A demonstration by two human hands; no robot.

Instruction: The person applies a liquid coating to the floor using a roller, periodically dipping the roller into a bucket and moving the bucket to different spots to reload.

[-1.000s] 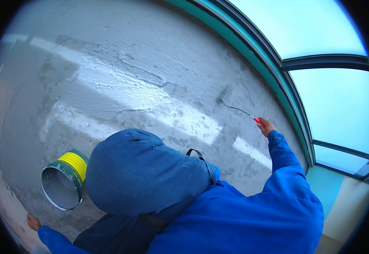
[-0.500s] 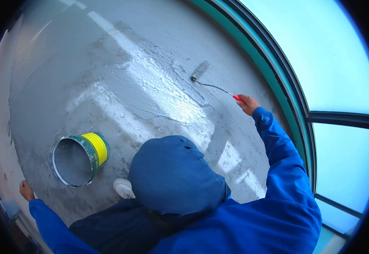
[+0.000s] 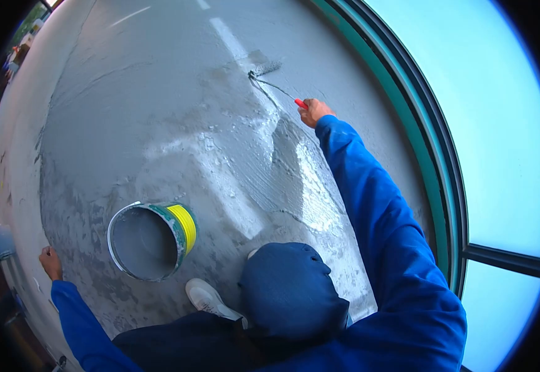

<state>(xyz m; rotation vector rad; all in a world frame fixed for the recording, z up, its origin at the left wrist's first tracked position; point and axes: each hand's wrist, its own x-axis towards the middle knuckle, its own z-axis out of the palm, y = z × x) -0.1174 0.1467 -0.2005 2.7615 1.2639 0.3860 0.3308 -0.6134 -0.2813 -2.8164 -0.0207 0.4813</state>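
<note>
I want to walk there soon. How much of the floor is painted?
Most of the floor around the bucket looks wet and grey, so that seems done. The right hand holds the roller on the far patch. The pale strip by the left hand looks uncoated.

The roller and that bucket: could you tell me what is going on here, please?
A person in a blue hooded jacket crouches on a grey floor. The right hand grips a red-handled roller at full reach, with its head down on the wet coating. The left hand is braced near the floor's left edge. An open bucket of grey coating stands between the hands, untouched.
</note>
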